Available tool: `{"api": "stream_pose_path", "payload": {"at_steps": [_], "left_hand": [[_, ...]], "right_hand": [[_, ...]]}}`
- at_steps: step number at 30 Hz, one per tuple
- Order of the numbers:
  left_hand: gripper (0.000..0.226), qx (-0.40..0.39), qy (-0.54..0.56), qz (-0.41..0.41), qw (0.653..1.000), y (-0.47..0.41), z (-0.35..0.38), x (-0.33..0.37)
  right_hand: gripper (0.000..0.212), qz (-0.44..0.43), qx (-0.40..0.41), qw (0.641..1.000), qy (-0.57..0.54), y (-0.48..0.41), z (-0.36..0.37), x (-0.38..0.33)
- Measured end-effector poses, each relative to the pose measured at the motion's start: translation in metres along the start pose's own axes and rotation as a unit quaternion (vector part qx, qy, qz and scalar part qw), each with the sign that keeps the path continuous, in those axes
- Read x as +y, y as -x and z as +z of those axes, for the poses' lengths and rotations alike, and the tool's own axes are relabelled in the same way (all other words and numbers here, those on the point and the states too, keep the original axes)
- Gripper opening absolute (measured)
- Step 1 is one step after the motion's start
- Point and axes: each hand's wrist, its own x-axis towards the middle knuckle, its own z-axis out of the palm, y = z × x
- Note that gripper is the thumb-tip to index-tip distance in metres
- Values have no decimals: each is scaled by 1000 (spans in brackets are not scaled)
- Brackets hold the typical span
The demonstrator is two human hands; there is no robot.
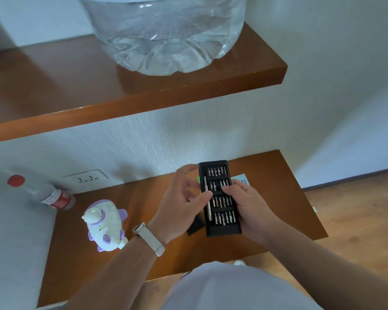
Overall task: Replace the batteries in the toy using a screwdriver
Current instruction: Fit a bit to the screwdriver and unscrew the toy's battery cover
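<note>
The toy (pixel 105 224), a white plastic figure with lilac trim and a speaker grille, lies on its side on the brown tabletop (pixel 143 271), left of the hands and touched by neither. A black bit case (pixel 222 230) is held just above the tabletop; it holds four rows of metal bits (pixel 222 201) and a slim silver screwdriver (pixel 205 184) in a slot along its left edge. The right hand (pixel 249 206) grips the bit case from the right, thumb on the bits. The left hand (pixel 182 206) curls round its left edge, thumb apparently on the screwdriver.
</note>
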Motion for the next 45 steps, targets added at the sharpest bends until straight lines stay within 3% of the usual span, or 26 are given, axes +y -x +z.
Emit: {"api": "stream_pose_path", "payload": {"at_steps": [4, 12, 20, 34, 45], "left_hand": [[31, -27, -138, 38, 989, -5, -12, 1], [40, -69, -307, 81, 946, -9, -19, 5], [36, -87, -280, 68, 954, -7, -8, 5], [36, -28, -287, 95, 953, -1, 2, 1], [25, -43, -243, 41, 968, 1, 13, -2]], "right_hand": [[13, -13, 12, 1000, 20, 2, -1, 1], [10, -36, 17, 998, 57, 8, -1, 1], [8, -40, 33, 997, 65, 11, -6, 3], [14, -47, 26, 998, 40, 8, -8, 2], [10, -49, 50, 994, 88, 5, -11, 8]]}}
